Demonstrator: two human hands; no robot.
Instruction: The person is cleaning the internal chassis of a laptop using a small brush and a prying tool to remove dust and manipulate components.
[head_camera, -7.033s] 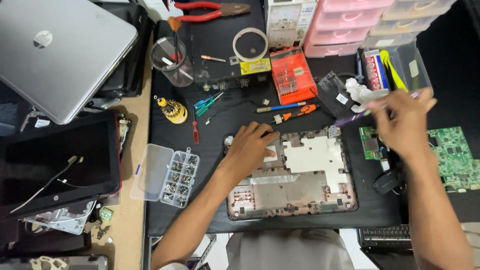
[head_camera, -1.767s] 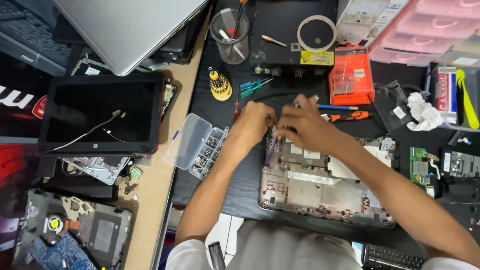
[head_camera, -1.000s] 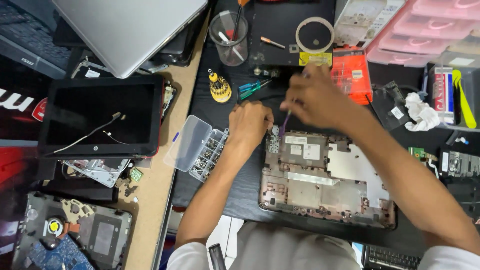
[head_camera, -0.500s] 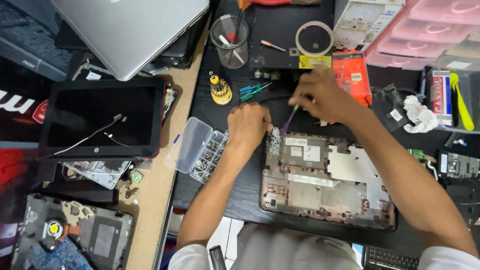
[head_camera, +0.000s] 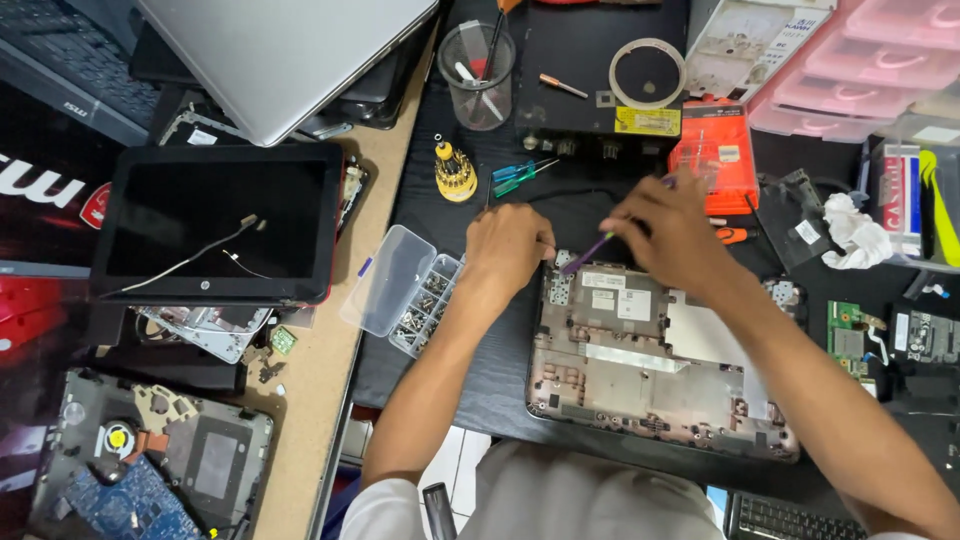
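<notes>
An opened grey laptop base shell (head_camera: 660, 370) lies on the black mat in front of me. My left hand (head_camera: 508, 243) rests closed on the shell's upper left corner, pressing it down. My right hand (head_camera: 672, 232) is closed on a thin purple tool (head_camera: 588, 253), whose tip touches the shell's top left edge right beside my left fingers. What lies under either palm is hidden.
A clear box of screws (head_camera: 405, 292) sits open left of the shell. A yellow bit holder (head_camera: 455, 172), a clear cup of tools (head_camera: 478, 75), a tape roll (head_camera: 647, 73) and an orange box (head_camera: 712, 152) lie behind. A black screen panel (head_camera: 215, 222) and circuit boards (head_camera: 850, 338) flank the mat.
My right hand, which was picking at the shell's top left beside the left hand, drew back up and right with the purple tool; the tool's tip now points down at that corner.
</notes>
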